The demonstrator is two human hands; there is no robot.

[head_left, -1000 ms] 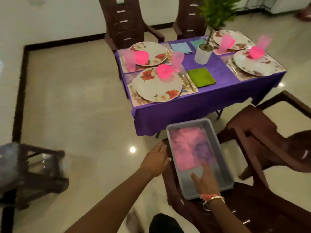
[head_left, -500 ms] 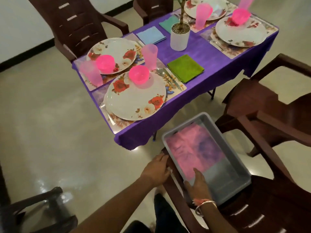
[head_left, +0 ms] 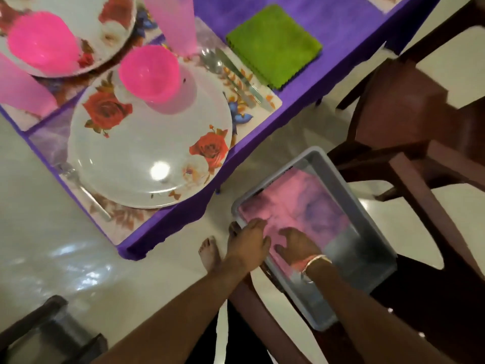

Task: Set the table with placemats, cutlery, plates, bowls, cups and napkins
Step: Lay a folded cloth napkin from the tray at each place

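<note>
Pink napkin (head_left: 301, 203) lies in a grey bin (head_left: 363, 256) on a brown chair (head_left: 446, 311) beside the laid table (head_left: 341, 27). The right hand (head_left: 296, 245) rests on it, fingers spread and relaxed. The left hand (head_left: 249, 243) drapes over the bin's rim; whether it grips cannot be told.

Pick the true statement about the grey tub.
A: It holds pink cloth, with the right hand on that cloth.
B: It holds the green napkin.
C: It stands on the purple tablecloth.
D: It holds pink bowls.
A: the pink cloth lies inside the grey tub, the right hand rests on it and the left hand is at the near rim; the green napkin lies on the table.
</note>
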